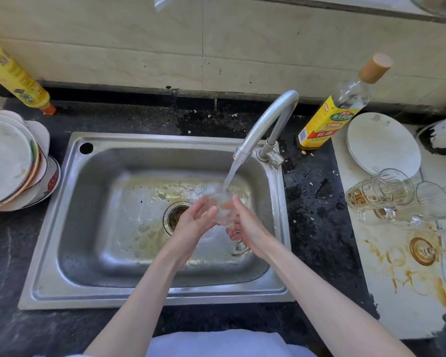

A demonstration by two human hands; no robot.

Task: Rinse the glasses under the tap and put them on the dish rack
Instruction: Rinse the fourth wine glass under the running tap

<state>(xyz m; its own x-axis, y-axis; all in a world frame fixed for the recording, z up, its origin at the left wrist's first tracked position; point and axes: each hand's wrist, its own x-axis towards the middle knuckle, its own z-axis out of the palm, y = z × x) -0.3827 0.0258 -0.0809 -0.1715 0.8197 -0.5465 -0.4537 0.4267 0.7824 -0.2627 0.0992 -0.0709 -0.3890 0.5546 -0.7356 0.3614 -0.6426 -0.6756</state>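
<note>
1. Glass (223, 211) — clear, smooth, wet; held over the sink (93, 228) right under the stream from the tap (264, 124), near the drain (177, 216). Its outline is blurred by running water.
2. Left hand (195, 220) — fingers mostly straight, palm pressed to the glass's left side.
3. Right hand (245, 224) — fingers curled round the glass from the right and underneath.
4. Likely risk: wet glass is slick, and the left hand only presses; a slip would drop it on hard steel, where it may chip or break.
5. Likely risk: the stream hitting the curved wall may splash onto the dark stone tabletop (314, 202).
6. Other glasses (386, 194) — thin-walled, some stemmed, lying tipped together on a stained white mat (397, 292) at right; setting another among them may knock or roll them.
7. Sink: brushed steel, rounded corners, yellowish residue on the floor.
8. No dish rack can be made out with certainty.
</note>
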